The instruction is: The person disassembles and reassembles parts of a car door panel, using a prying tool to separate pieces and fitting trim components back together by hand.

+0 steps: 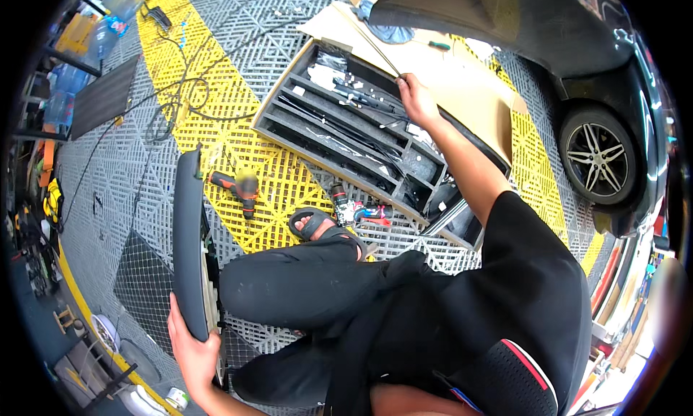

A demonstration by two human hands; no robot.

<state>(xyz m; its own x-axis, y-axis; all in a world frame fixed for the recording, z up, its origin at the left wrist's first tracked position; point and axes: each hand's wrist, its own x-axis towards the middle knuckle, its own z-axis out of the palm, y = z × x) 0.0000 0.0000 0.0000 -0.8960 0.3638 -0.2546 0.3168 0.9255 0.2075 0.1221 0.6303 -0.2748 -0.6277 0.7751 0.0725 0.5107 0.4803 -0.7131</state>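
Observation:
Standing on edge beside my legs is a long dark grey padded trim panel [189,235], with lighter parts along its inner side. My left hand [193,351] is closed round its lower end, fingers on the outer face and thumb on the near edge. My right hand [417,98] reaches out over an open box [317,131] with dark foam compartments holding cables, bags and small parts. Pinched in its fingers is the end of a thin dark strip [377,44], which slants up and left over the box's cardboard flap [433,66].
Two cordless power tools, an orange-black one [234,188] and a red-black one [354,210], lie near my sandalled foot [314,224]. A black cable [191,91] loops over the grid floor. A dark car with its wheel [598,156] stands at the right; shelves line the left.

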